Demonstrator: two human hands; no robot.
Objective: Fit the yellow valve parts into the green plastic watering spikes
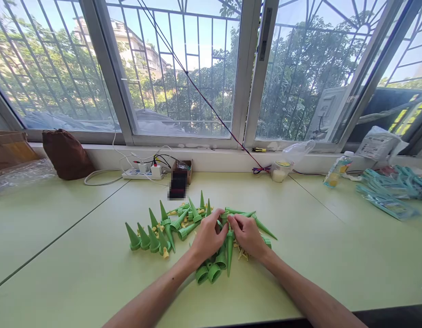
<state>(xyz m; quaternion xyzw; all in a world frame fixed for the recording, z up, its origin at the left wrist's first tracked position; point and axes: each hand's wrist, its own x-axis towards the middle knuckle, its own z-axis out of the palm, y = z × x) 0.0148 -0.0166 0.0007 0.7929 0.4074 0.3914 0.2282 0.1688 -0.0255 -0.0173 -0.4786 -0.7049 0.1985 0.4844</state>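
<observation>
Left hand (208, 237) and right hand (246, 234) both pinch one green spike (229, 248) — amid the spike pile (156, 234), nearer than the power strip (142, 173)

Our hands (227, 234) meet over the pile of cones (183, 223) on the table (77, 273). Far left sits a bag (65, 152); a power strip (142, 173) lies behind the pile; packets (390, 196) lie far right.

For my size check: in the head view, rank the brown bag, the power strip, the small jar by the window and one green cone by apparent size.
1. brown bag
2. power strip
3. small jar and green cone: look alike; the cone is nearer, so unranked.
</observation>
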